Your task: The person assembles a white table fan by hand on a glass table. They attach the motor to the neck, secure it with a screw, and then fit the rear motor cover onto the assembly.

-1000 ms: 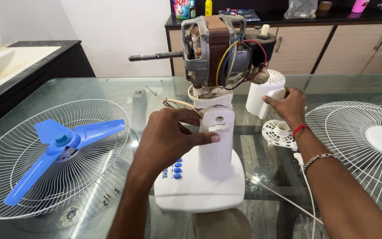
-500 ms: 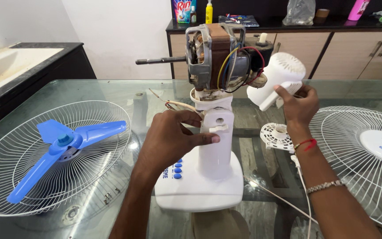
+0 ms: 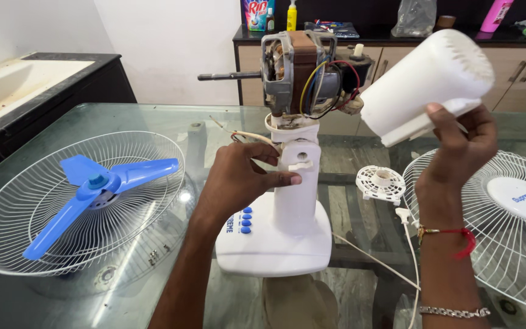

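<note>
Gripping the white stand (image 3: 296, 189) at its neck, the left hand (image 3: 238, 176) is closed around it, thumb pressed on the front near a small white tab and the other fingers curled behind. This stand rises from a white base (image 3: 275, 244) with blue buttons, which sits on the glass table (image 3: 153, 116). On top of the stand is the bare motor (image 3: 302, 73), its shaft pointing to the left and coloured wires hanging at its back.

The right hand (image 3: 458, 146) is raised and closed on a white cover (image 3: 427, 82), holding it from below, tilted, just beside the rear of the motor; whether the two touch I cannot tell.

At the left lies a wire guard (image 3: 62, 201) with the blue blade (image 3: 98, 189) inside it. At the right lies a second guard (image 3: 500, 225), cut off by the frame edge. Between it and the base rests a small white disc (image 3: 380, 183) and a thin white cord (image 3: 412, 244).

Fingers of the left hand behind the stand are hidden, and the palm of the right hand is covered by the cover
</note>
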